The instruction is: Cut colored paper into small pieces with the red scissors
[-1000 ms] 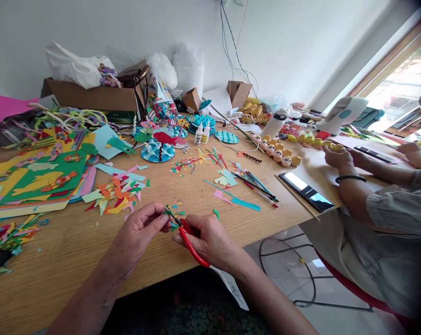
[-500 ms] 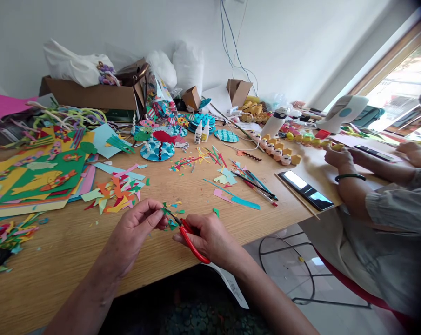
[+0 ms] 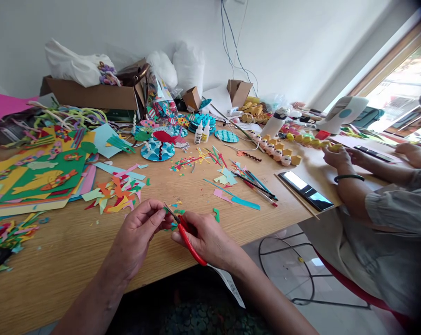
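My right hand (image 3: 206, 237) is closed around the red handles of a pair of scissors (image 3: 192, 245), whose blades point up and left. The blade tips reach the fingertips of my left hand (image 3: 140, 232). Those fingers pinch a small piece of green paper (image 3: 166, 211), mostly hidden by the fingertips. Bits of green and blue paper lie on the table just behind the blades. A green paper scrap (image 3: 216, 215) rests beyond my right hand.
Colourful paper scraps (image 3: 117, 193) and stacked paper sheets (image 3: 56, 174) lie to the left. Paintbrushes (image 3: 255, 186), glue bottles (image 3: 198, 135), a phone (image 3: 305, 190) and a wooden stick (image 3: 297, 196) are further out. At the right, a co-worker's hands (image 3: 336, 156) hold something yellow.
The scissors have shifted slightly and their blades now lie closer against the pinched paper. A larger green scrap shows beyond my right hand. My left hand has barely moved.
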### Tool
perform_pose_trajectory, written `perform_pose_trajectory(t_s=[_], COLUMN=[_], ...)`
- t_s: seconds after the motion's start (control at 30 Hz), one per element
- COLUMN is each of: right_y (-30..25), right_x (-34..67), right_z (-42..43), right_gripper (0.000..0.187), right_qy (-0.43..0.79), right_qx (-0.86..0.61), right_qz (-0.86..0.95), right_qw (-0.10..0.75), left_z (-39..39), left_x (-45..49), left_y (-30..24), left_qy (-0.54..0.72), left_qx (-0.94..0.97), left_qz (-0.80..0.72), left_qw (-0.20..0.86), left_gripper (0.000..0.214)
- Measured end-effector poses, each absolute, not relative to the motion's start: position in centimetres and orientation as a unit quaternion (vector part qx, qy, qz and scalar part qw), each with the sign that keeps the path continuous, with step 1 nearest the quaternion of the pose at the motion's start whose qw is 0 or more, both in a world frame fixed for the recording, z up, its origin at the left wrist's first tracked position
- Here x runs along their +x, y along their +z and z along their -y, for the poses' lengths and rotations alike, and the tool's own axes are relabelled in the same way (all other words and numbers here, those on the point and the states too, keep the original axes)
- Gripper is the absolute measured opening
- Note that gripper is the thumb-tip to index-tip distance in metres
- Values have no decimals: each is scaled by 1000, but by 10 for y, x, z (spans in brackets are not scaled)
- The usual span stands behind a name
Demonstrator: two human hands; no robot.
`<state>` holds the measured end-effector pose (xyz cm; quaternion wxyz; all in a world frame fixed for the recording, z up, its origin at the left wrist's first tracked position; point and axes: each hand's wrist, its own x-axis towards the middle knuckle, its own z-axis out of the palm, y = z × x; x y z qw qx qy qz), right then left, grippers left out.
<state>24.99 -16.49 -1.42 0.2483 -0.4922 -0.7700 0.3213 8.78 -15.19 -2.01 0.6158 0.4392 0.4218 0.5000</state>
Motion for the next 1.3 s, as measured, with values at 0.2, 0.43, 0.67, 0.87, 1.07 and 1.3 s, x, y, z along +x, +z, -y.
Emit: perform_pose_trajectory(t_s=[0.2,0.43,0.67,0.87,1.07,1.3], right_y=[-15,-15,-16,-17,-17,-18], right_x=[250,251,253,255,255,254], right_z=[164,164,164,164,164,164], right_gripper=[36,38,39,40,39,40], right_qy=[321,327,323,323,323,327], right_qx=[-491,-492,-491,-493,-498,-505], right_qz=[767,764,767,769,768,763], right_qw=[258,259,257,249,239,236], left_z=[153,152,152,152,150,153], left_x=[90,90,88,87,85,87], left_y=[-20,-19,-16,-14,-15,-22], left_qy=[490,493,495,500,509,494], left_qx=[443,444,451,440,427,449], left_qz=[-411,-405,-421,-429,-431,-425], left_qw=[628,629,612,610,610,612], left_gripper=[11,9,10,12,16,12])
